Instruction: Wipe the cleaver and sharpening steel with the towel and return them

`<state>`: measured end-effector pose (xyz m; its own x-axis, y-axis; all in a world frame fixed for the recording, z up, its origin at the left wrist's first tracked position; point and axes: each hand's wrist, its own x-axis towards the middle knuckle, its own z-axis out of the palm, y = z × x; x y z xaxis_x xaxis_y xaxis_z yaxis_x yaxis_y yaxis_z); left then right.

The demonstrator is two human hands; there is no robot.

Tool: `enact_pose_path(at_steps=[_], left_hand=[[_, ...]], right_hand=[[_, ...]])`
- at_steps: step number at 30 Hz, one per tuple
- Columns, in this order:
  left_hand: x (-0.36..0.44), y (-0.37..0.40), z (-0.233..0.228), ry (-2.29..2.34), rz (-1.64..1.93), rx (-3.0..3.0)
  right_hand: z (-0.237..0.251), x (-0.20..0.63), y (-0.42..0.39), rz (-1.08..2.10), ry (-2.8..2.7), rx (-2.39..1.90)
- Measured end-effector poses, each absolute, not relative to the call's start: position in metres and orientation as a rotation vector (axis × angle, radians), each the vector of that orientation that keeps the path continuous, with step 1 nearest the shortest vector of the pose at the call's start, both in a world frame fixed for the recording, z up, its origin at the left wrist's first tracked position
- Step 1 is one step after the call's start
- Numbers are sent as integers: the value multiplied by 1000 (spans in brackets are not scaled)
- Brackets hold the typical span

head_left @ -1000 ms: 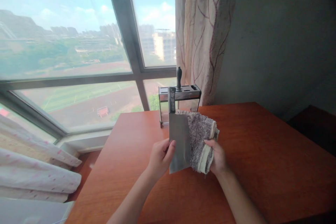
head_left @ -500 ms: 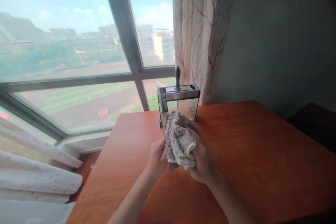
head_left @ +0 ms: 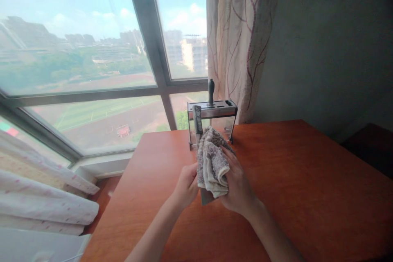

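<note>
Cleaver (head_left: pixel 206 197) stood handle-up over table (head_left: pixel 307 180), at 6 o'clock from knife rack (head_left: pixel 212 108). Left hand (head_left: pixel 185 186) pinched the blade edge; right hand (head_left: pixel 238 186) clamped cloth (head_left: pixel 211 163) around it. Likely heavy, stiff, sharp; soft cloth slips, safest hold looked like the handle (head_left: pixel 197 119).

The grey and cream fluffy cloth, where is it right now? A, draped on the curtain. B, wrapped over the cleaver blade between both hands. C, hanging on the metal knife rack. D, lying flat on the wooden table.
B: the grey and cream fluffy cloth covers the steel cleaver, pressed by the right hand while the left hand steadies it.
</note>
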<state>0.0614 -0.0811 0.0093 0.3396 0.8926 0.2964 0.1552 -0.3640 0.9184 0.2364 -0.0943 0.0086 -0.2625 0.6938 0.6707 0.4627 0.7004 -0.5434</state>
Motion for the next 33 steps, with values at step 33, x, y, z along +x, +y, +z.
enact_pose_path(at_steps=[33], left_hand=[[81, -89, 2, 1327, 1595, 1213]], right_hand=[[-13, 224, -108, 1096, -844, -970]])
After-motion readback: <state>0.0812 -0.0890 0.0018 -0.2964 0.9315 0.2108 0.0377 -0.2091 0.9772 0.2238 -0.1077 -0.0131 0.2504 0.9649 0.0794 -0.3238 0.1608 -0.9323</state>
